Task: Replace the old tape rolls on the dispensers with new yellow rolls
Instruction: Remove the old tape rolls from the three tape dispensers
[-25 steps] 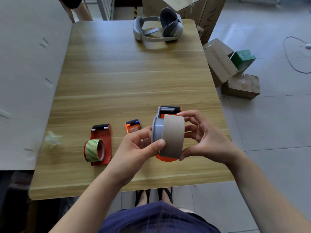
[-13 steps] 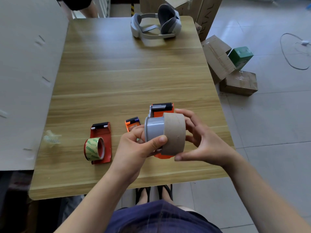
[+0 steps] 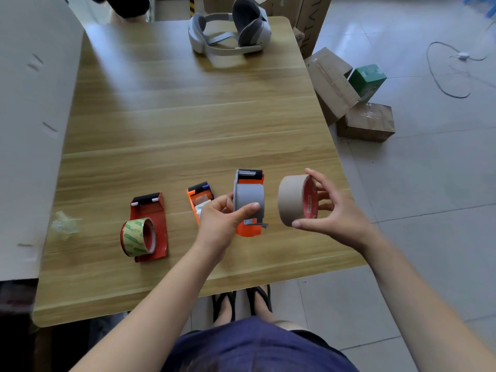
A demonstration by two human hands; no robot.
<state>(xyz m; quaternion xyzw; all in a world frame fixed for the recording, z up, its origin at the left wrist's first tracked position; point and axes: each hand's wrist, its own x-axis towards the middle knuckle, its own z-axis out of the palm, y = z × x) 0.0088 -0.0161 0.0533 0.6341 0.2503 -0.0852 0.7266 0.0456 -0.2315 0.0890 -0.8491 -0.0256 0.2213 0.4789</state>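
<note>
Wooden surface [image 3: 188, 116], lower centre: left hand [image 3: 217, 224] grips an orange plastic tape dispenser [image 3: 249, 202], right hand [image 3: 332, 218] clasps a brown tape roll [image 3: 291, 200], likely light and rigid, by its rims beside it.

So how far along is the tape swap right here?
Done: the brown tape roll is off the orange dispenser, whose grey hub is bare. In hand: the right hand holds that roll, the left hand grips the dispenser. Left: fit a new roll; the red dispenser carries a green-yellow roll, the small orange dispenser lies on the table. No spare yellow roll shows.
</note>
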